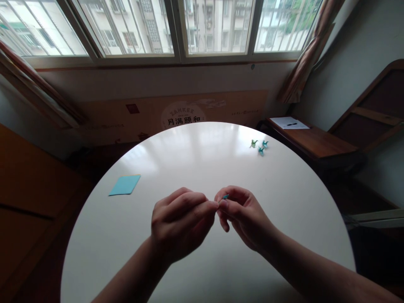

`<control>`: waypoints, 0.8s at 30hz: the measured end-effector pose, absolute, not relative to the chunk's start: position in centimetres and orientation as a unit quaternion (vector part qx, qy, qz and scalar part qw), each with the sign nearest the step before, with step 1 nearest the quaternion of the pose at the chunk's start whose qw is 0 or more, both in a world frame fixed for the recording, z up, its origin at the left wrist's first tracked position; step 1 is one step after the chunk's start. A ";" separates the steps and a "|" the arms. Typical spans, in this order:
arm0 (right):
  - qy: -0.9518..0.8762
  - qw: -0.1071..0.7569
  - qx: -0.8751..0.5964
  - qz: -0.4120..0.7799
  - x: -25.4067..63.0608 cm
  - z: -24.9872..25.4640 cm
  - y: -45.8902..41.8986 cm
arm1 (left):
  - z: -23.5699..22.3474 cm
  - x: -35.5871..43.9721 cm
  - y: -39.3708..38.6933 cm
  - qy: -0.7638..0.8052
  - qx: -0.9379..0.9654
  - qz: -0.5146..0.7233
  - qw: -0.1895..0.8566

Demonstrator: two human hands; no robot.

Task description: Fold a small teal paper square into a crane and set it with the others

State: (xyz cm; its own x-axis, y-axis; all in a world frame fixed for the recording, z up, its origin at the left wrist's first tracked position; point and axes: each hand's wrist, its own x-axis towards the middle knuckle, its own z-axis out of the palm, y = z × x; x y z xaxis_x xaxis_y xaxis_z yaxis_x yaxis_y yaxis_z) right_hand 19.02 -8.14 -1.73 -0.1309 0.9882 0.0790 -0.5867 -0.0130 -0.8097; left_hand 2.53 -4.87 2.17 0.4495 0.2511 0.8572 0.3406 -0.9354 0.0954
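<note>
Over the middle of a round white table, my left hand and my right hand meet fingertip to fingertip. Both are closed in a pinch on a tiny blue folded paper piece, of which only a small tip shows between the fingers. A small stack of light blue square paper lies flat on the table to the left of my hands. Three small folded paper cranes, green and blue, stand at the far right of the table.
A dark wooden side table with a white sheet and pen stands at the right. A printed cardboard panel leans on the wall under the window. Wooden furniture sits at the left.
</note>
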 end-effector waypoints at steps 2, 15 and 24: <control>-0.371 0.615 -0.295 0.630 19.1 -1.5 -8.2 | 2.0 2.7 -4.9 -0.191 -0.840 -0.507 0.038; -0.303 0.633 -0.340 0.626 19.2 -1.6 -7.8 | 0.4 3.6 -4.5 -0.343 -0.712 -0.496 -0.359; -0.327 0.608 -0.347 0.635 18.8 -2.0 -7.8 | 0.5 3.7 -4.0 -0.344 -0.626 -0.441 -0.544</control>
